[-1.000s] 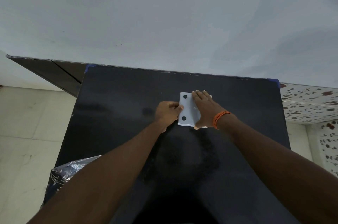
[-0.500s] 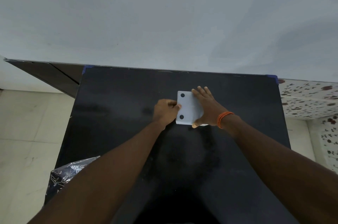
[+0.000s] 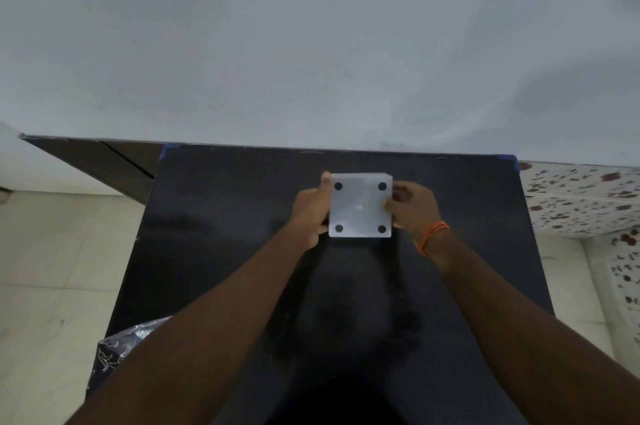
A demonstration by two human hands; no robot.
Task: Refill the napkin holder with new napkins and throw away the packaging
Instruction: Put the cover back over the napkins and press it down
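Note:
A white square napkin holder (image 3: 360,205) is turned so its flat face with a black round pad near each corner points up at me. It is over the far middle of the black table (image 3: 221,251). My left hand (image 3: 311,213) grips its left side, thumb at the top left corner. My right hand (image 3: 412,209), with an orange band on the wrist, holds its right side with curled fingers. No napkins are visible; the inside of the holder is hidden.
A crinkled shiny dark bag (image 3: 114,352) sticks out by the table's left front edge, partly under my left forearm. A pale wall rises behind the table. Beige floor tiles lie to the left, patterned red-flecked tiles (image 3: 581,199) to the right.
My right hand slid off the top of the holder to its right side, uncovering the whole face. The holder now sits square to me and looks slightly raised.

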